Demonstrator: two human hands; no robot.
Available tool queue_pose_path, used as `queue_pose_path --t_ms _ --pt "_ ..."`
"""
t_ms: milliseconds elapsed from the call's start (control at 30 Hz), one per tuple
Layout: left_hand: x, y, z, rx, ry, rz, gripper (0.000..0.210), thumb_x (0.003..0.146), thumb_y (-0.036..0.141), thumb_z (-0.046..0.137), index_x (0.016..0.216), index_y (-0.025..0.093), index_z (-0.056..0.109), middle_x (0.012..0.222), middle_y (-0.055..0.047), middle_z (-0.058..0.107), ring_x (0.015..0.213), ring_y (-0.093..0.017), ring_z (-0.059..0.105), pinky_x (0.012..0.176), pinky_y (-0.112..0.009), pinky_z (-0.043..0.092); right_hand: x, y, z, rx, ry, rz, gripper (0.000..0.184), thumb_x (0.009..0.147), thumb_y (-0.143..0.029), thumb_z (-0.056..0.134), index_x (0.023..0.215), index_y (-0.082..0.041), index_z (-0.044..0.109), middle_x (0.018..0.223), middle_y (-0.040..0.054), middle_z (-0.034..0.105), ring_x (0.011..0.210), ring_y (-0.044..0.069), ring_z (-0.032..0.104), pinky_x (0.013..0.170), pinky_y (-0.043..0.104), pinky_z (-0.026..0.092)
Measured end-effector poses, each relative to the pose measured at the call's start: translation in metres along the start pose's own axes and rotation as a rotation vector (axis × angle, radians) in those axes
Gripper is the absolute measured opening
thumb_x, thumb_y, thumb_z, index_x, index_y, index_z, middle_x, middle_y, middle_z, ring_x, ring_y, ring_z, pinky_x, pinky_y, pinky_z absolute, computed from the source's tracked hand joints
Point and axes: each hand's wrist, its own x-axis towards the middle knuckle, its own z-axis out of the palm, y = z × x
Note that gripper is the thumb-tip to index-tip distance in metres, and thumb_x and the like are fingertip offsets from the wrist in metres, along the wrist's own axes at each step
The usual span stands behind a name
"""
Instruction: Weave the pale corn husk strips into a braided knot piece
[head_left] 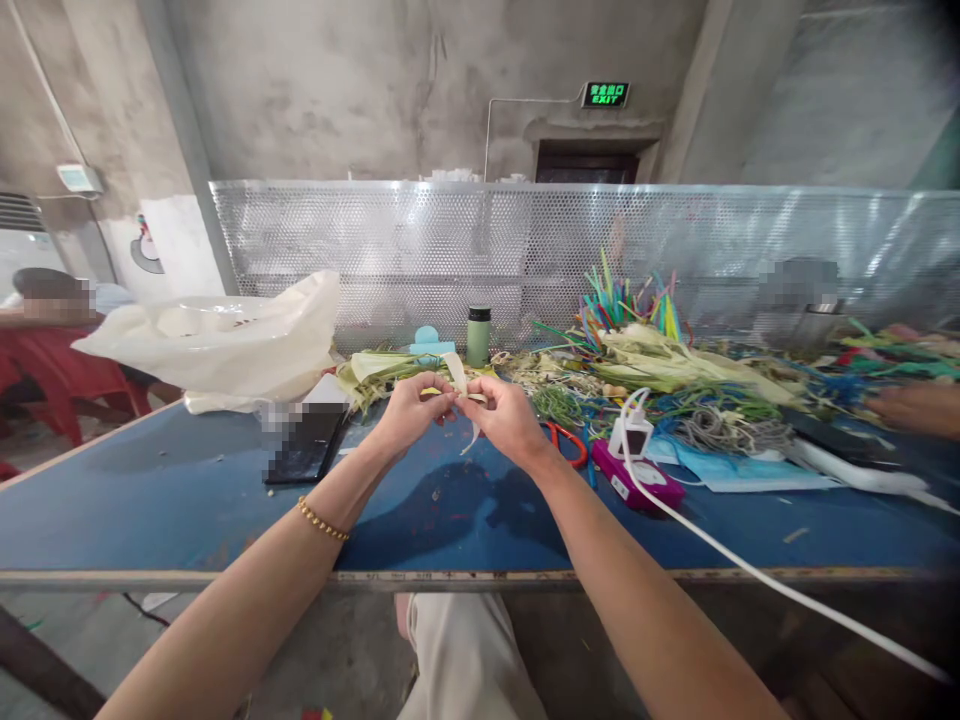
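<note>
Pinch grip: left hand (pixel 411 408) and right hand (pixel 507 414) hold flat pale-cream husk-like strip (pixel 454 370) above blue tabletop (pixel 187 490), well inside near edge. Light, even tension probably best, lest strip split.

Glare streaks the perforated screen (pixel 420 235); the top-right corner darkens

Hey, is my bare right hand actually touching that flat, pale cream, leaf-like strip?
Touching. The head view shows the right hand with its thumb and fingertips closed on the strip, no gap between them.
</note>
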Motion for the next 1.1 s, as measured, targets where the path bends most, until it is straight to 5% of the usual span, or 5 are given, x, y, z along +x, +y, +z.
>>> queue_pose_path --t_ms 333,1100 --pt "0.004 -0.006 -0.007 0.178 -0.001 0.093 0.017 0.072 0.032 0.068 0.073 0.016 0.061 0.066 0.0 0.056 0.058 -0.011 0.048 0.055 -0.025 0.04 -0.001 0.0 0.0 0.094 0.095 0.043 0.027 0.076 -0.042 0.07 0.077 -0.015 0.065 0.061 -0.0004 0.062 0.047 0.011 0.051 0.044 0.021 0.038" --pt "0.002 0.005 -0.008 0.185 0.002 0.085 0.015 0.073 0.029 0.066 0.072 0.015 0.06 0.072 -0.001 0.054 0.064 -0.012 0.047 0.058 -0.025 0.039 -0.003 -0.008 0.001 0.148 0.18 0.077 0.024 0.073 -0.038 0.069 0.081 -0.016 0.065 0.066 0.0028 0.068 0.055 0.015 0.059 0.049 0.024 0.046"
